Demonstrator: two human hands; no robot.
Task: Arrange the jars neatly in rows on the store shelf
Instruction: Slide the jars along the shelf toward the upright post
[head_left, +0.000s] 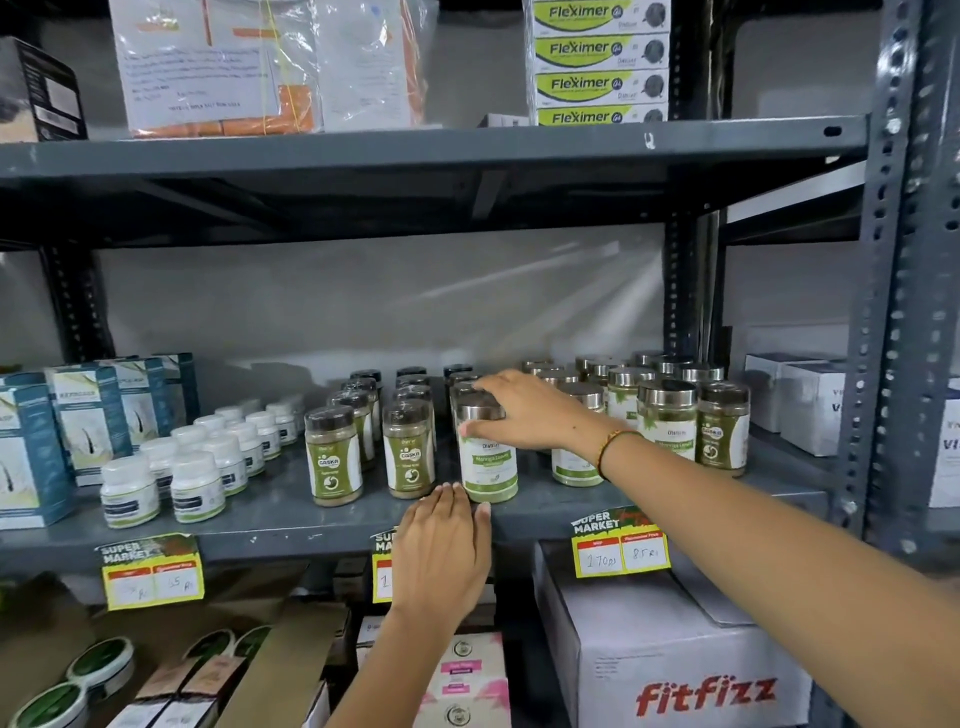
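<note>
Right now my right hand (524, 410) is draped over the steel lid of the front jar (488, 457), thumb on its near side and fingers curled across the top, gripping it at the cap. My left hand (447, 545) sits lower, fingers flat and close together, tips touching the shelf's front lip (291, 535) just beside the base of that same jar, clasping nothing, more a guide than a grip.

That jar stands upright at the front edge of the shelf, heading a file of dark-lidded jars running back toward the wall. To its left, two more files of brown-labelled jars (335, 460) are fairly straight. To its right, behind my wrist, the steel-lidded jars (667, 421) bunch closer together (their rows look less even to me, though my arm hides part of them).

So I'd say I'm mid-alignment on the front jar, squaring it with its neighbours. Next I reckon it wants a small slide or twist so the label faces out and its front sits level with the brown-labelled pair, with my left hand as the stop. Further out: white bottles (192, 483) and blue cartons (88, 415) on the left.
</note>
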